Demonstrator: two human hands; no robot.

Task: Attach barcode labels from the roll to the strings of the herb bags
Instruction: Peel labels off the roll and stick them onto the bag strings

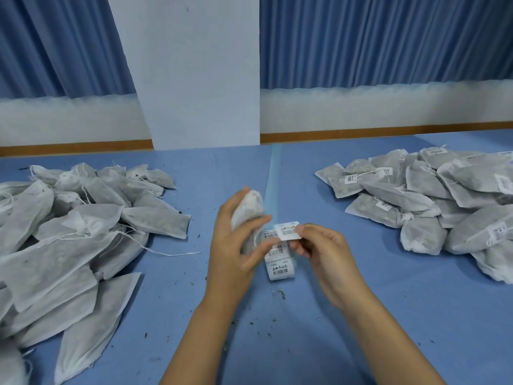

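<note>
Head view: we see the left hand (pixel 230 245) raised over the blue table (pixel 361 315), fingers and thumb wrapped round one herb bag (pixel 248 209) held nearly upright. Just beside it, the right hand (pixel 322 248) pinches a single barcode label (pixel 287 231) between thumb and fingertips, close to the bag. Under both hands lies the label roll (pixel 279 269), its labels printed with barcodes and dark characters we cannot read. We find unlabelled bags (pixel 69 232) heaped at left and tagged bags (pixel 444 204) at right.

Blue table (pixel 347 301) — herb bags (pixel 69 232), label roll (pixel 280 269)
</note>
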